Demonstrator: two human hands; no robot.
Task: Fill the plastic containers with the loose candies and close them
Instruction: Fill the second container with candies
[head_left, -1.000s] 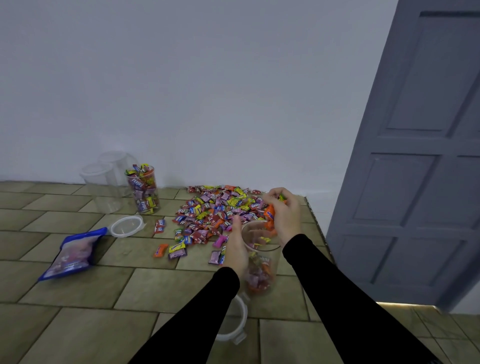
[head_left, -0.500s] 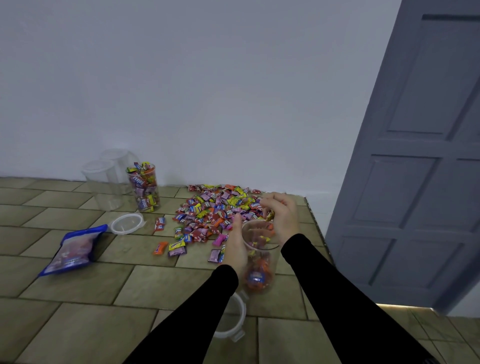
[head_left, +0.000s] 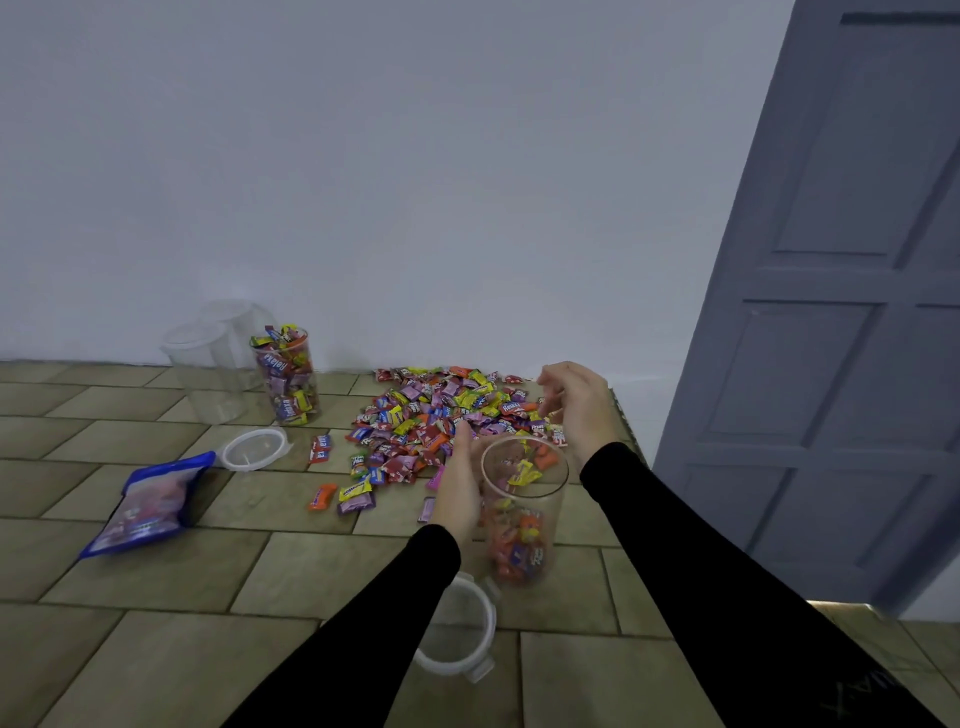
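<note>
Moved: right hand (head_left: 574, 402), lifted from the jar mouth toward the candy pile (head_left: 441, 415) at 12 o'clock, fingers loosely spread and empty, its load apparently dropped inside. Near: lid (head_left: 460, 631) at 6 o'clock; clear container (head_left: 522, 512), roughly half full, gripped by left hand (head_left: 460, 488). Far, 10 o'clock: full container (head_left: 285, 376), empty containers (head_left: 208, 369) — much filling remains.

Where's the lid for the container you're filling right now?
In the head view, the lid lies on the tiled floor at bottom centre, just in front of the held container, partly hidden under the left sleeve.
</note>
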